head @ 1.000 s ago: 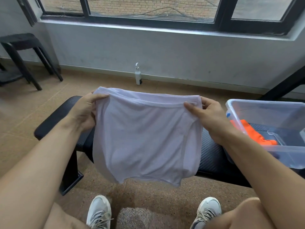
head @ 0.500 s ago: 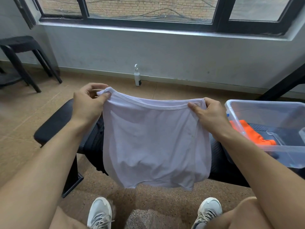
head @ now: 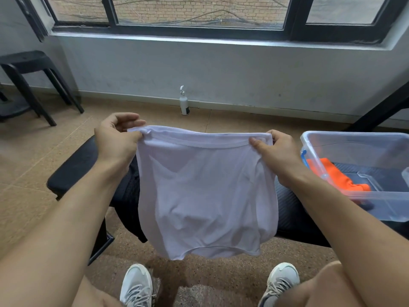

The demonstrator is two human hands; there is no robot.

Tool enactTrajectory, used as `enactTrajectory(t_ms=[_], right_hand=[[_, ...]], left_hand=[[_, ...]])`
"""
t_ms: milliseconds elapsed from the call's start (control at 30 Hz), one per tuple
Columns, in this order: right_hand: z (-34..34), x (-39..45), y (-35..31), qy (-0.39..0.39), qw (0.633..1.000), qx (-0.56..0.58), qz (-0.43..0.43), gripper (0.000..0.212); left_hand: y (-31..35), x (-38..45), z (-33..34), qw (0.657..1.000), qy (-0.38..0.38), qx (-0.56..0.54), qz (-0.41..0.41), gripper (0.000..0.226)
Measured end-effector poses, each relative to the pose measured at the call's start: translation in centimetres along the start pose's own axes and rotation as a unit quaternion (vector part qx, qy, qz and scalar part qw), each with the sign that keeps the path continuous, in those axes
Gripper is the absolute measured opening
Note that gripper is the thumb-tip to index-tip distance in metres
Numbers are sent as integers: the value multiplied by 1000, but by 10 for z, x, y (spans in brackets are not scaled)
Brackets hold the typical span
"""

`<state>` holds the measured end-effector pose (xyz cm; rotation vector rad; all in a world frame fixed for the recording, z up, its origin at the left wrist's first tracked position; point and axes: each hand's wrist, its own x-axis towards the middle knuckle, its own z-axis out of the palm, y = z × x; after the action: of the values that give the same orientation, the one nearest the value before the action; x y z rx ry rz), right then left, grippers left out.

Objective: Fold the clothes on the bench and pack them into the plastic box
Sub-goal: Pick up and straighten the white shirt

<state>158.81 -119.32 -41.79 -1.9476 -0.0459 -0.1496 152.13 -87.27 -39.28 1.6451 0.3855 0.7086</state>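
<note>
White garment (head: 205, 196) is what we've got up in the middle of the frame, looks like a thin tee or top folded over, hanging free in the air in front of the black padded bench (head: 73, 167). In the head view, our left hand (head: 117, 142) pinches the top-left corner with thumb and curled fingers, and our right hand (head: 278, 154) pinches the top-right corner of the ribbed edge the same way, so both are clamped on cloth and held apart with the top edge stretched between them.

Fabric looks super light, soft and a bit see-through, so it'll droop and bunch wherever we're not holding it. We'd guess corners and the hemmed edge are the best places to hold; grabbing mid-panel would just wrinkle it.

Something dark (head: 130, 209) still lies on the bench behind it, can't tell exactly what. At the right edge of the frame the clear plastic box (head: 354, 138) sits on the bench with an orange garment (head: 336, 176) already inside. Spray bottle (head: 184, 103) stands by the wall, upper middle.
</note>
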Motion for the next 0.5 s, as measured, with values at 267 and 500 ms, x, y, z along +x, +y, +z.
enactTrajectory(t_ms=[267, 500], right_hand=[[-5, 7, 17, -24, 993, -115, 0, 24], [-6, 6, 16, -32, 989, -143, 0, 25]], left_hand=[[-26, 1, -16, 861, -329, 280, -268, 6], [-28, 3, -10, 906, -288, 121, -287, 19]])
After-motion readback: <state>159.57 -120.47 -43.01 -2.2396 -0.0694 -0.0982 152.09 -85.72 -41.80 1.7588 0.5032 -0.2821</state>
